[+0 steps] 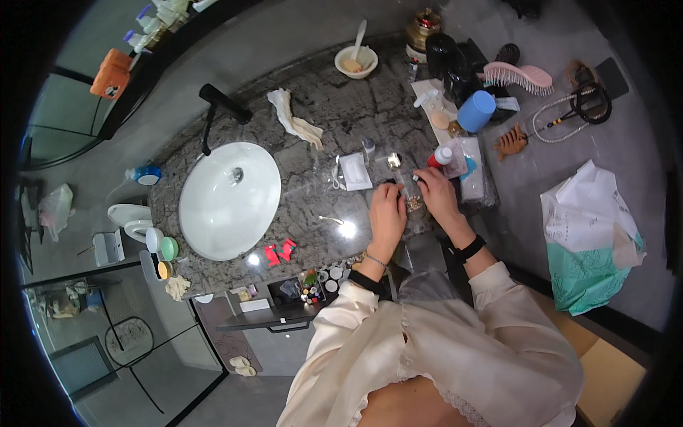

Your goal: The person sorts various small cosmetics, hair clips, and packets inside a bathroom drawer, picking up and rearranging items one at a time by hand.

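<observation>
Both my hands are over the dark marble countertop, right of the sink. My left hand is palm down with bent fingers. A small dark item shows at its fingertips; whether they grip it is hidden. My right hand pinches a small pale-tipped item. Between the hands lie a clear strip and a cluster of small gold-coloured pieces. A shiny round metallic object sits just beyond. Near my right fingers is a red bottle with a white cap.
Left of my hands are a white packet, a small clear bottle and red pieces. Farther left is the white sink with a black faucet. An open drawer holds small containers. A blue cup stands right.
</observation>
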{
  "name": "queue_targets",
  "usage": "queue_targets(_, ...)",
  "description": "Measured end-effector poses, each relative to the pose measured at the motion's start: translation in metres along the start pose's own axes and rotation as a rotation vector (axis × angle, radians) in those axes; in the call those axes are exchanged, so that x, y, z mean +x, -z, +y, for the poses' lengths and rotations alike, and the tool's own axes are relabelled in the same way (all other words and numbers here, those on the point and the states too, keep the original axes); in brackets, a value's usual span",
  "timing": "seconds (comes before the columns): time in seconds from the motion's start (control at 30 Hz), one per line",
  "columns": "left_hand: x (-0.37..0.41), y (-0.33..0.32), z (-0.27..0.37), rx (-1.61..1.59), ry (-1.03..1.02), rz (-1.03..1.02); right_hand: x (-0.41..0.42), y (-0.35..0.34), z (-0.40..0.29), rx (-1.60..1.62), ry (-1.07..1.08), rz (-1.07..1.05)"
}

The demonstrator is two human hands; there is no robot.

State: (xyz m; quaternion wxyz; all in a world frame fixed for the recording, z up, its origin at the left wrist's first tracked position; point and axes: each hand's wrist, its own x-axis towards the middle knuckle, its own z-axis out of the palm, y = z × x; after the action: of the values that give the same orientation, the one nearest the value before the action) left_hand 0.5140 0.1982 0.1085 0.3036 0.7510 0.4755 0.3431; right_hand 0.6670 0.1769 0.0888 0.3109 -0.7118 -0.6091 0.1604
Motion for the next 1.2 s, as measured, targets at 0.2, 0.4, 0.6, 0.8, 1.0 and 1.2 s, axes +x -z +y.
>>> queue_targets(0.2, -0.009, 0.021, -0.001, -0.039, -0.025, 0.029, 0.013, -0.003, -0.005, 0.083, 0.167, 0.000)
queue_targets(0.4, 0.012, 0.058, 0.034, -0.346, 0.045, 0.104, 0.024, 0.041, -0.097, 0.642, -0.024, -0.071)
queue_targets(0.6, 0.025, 0.115, 0.055, -0.181, -0.060, 0.199, 0.036, 0.053, -0.154, 0.577, 0.179, 0.037)
queue_targets(0.8, 0.036, 0.179, 0.084, -0.326, -0.018, 0.122, 0.054, 0.071, -0.200, 0.672, 0.378, 0.041)
queue_targets(1.0, 0.066, 0.270, 0.112, -0.390, -0.035, 0.054, 0.078, 0.105, -0.272, 0.860, 0.474, -0.076)
queue_targets(1.2, 0.128, 0.368, 0.137, -0.137, -0.166, 0.180, 0.138, 0.117, -0.357, 0.973, 0.657, -0.192)
